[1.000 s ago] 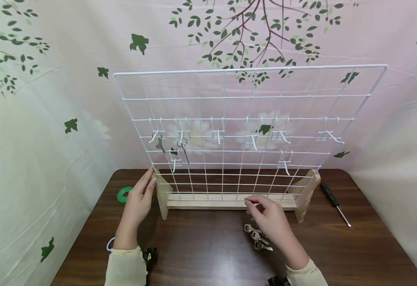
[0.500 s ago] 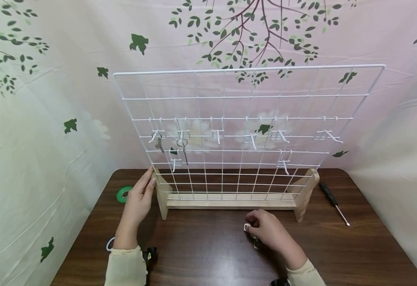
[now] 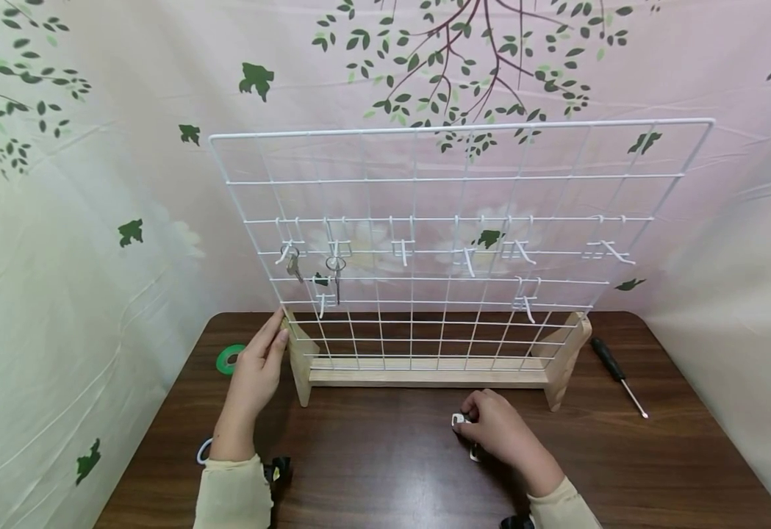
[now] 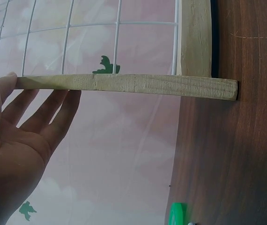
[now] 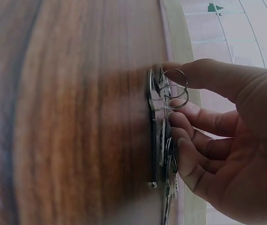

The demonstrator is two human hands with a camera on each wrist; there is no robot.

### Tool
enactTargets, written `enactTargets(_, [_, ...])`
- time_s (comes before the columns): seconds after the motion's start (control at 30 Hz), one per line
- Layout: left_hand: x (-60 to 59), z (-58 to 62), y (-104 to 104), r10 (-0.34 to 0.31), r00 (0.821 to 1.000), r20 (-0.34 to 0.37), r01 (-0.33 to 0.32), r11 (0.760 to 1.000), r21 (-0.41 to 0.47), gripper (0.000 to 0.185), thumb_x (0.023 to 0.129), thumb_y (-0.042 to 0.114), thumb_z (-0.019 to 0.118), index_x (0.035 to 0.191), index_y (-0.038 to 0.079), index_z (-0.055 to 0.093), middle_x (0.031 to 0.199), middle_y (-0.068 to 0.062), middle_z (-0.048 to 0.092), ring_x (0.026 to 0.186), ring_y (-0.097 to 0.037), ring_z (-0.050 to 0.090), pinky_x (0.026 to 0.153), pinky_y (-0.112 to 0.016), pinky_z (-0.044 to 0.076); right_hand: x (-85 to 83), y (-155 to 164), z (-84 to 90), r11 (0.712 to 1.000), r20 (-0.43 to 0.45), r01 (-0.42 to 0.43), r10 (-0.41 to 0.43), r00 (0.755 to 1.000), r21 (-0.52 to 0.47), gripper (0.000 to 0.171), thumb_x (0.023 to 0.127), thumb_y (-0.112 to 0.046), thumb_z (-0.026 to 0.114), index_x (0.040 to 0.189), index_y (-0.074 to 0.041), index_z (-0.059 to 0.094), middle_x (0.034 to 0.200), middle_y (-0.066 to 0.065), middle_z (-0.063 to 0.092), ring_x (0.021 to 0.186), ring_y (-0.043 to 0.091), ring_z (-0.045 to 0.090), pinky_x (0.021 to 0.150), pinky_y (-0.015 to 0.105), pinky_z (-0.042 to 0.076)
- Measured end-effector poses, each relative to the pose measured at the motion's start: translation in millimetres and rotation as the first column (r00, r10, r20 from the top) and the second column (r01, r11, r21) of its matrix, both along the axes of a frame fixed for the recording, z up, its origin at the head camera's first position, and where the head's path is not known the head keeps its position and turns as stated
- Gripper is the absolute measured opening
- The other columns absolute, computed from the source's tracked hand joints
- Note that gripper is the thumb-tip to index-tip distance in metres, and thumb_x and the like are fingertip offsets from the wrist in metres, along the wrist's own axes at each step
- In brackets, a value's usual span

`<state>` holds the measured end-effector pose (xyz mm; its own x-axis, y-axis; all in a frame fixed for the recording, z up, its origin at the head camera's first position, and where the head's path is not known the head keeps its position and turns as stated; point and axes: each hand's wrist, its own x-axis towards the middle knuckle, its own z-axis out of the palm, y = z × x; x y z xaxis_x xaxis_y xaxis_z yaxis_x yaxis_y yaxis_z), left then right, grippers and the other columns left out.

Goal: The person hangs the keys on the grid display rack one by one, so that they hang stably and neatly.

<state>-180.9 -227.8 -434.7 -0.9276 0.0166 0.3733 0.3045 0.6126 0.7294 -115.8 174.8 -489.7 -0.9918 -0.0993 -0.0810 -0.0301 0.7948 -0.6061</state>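
1. Nearest the viewer, the right hand (image 3: pixel 499 430) rests low on the dark wooden table (image 3: pixel 689 470), fingers curled down onto a small pile of keys (image 5: pixel 161 140) lying flat on the wood; the fingertips (image 5: pixel 180 124) touch the key rings at the top of the pile.
2. Further left, the left hand (image 3: pixel 257 371) has straight, relaxed fingers laid against the left wooden foot (image 4: pixel 124 84) of a rack, steadying it.
3. Just beside that hand, on the table, lies a small green tape roll (image 3: pixel 229 358).
4. Behind both hands stands a white wire grid (image 3: pixel 464 176) in a wooden base, with white hooks; two keys (image 3: pixel 336 275) hang from hooks at its left.
5. Right of the rack lies a black-handled screwdriver (image 3: pixel 617 375).
6. Farthest back hangs a pale leaf-patterned curtain (image 3: pixel 94 147).
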Motion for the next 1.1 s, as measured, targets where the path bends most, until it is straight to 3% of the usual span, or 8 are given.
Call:
enactTargets(0.27, [-0.3, -0.2, -0.6, 0.002, 1.000, -0.010, -0.002, 1.000, -0.001, 0.051, 0.116, 0.025, 0.049, 0.164, 0.013, 0.044, 0.168, -0.014, 0.047, 0.153, -0.038, 0.050, 0.120, -0.051, 0.044, -2.4, -2.2, -3.1, 1.000, -0.022, 0.001, 0.000, 1.000, 0.015, 0.024, 0.080, -0.020, 0.091, 0.083, -0.012, 0.068, 0.082, 0.000, 0.058, 0.076, 0.011, 0.050, 0.068, 0.026, 0.044])
enactTargets(0.83, [0.4, -0.3, -0.4, -0.006, 1.000, -0.027, 0.006, 1.000, 0.004, 0.050, 0.115, 0.022, 0.050, 0.163, 0.010, 0.045, 0.167, -0.015, 0.049, 0.151, -0.040, 0.052, 0.117, -0.049, 0.046, -2.9, -4.1, -4.9, 0.999, 0.021, -0.011, 0.011, 1.000, -0.033, 0.024, 0.084, -0.019, 0.088, 0.083, -0.014, 0.064, 0.076, -0.006, 0.059, 0.069, 0.008, 0.051, 0.065, 0.023, 0.042])
enactTargets(1.1, [0.5, 0.4, -0.4, -0.003, 0.999, -0.032, 0.003, 1.000, 0.003, 0.050, 0.115, 0.023, 0.050, 0.164, 0.012, 0.045, 0.167, -0.015, 0.049, 0.151, -0.039, 0.052, 0.118, -0.051, 0.045, -2.0, -3.2, -4.9, 0.995, 0.025, -0.061, 0.064, 0.998, -0.078, 0.020, 0.087, -0.016, 0.085, 0.083, -0.015, 0.065, 0.072, -0.006, 0.058, 0.061, 0.006, 0.051, 0.060, 0.022, 0.042])
